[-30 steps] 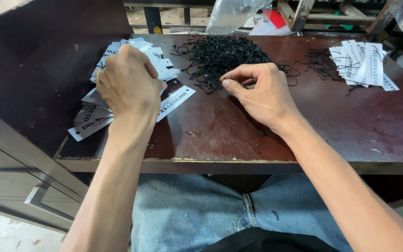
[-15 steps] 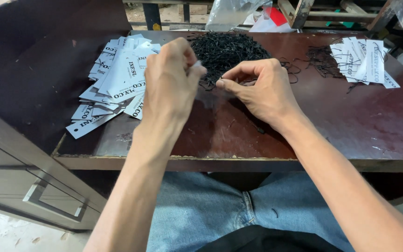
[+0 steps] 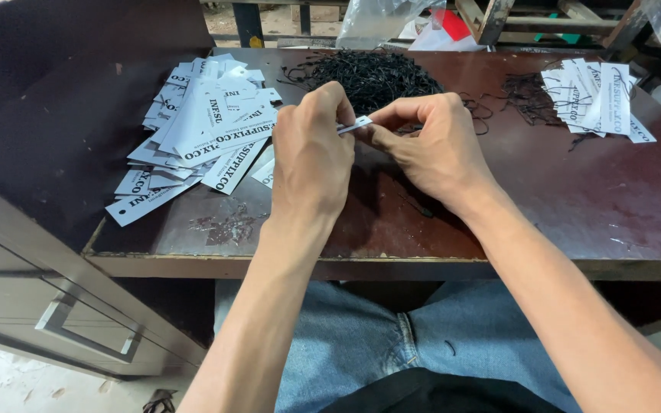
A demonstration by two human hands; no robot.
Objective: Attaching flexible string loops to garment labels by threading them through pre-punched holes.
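Over the middle of the dark brown table [image 3: 545, 206], my left hand [image 3: 311, 157] holds a white paper tag [image 3: 355, 124] by one end. My right hand [image 3: 431, 145] meets it from the right, fingertips pinched at the tag's tip; a thin black string may be between them, but I cannot tell. Just behind both hands lies a heap of black string loops [image 3: 369, 74]. A loose pile of white printed tags [image 3: 204, 138] is spread to the left of my left hand.
A smaller stack of white tags with black strings [image 3: 594, 99] lies at the table's far right. A grey cabinet with a drawer handle [image 3: 86, 336] stands at the lower left. Clear plastic bags [image 3: 380, 19] and wooden frames sit behind the table. My blue-jeaned legs [image 3: 361, 344] are under the edge.
My left hand left the tag pile carrying one tag and came right to meet my right hand. My right hand lifted slightly off the table toward it.
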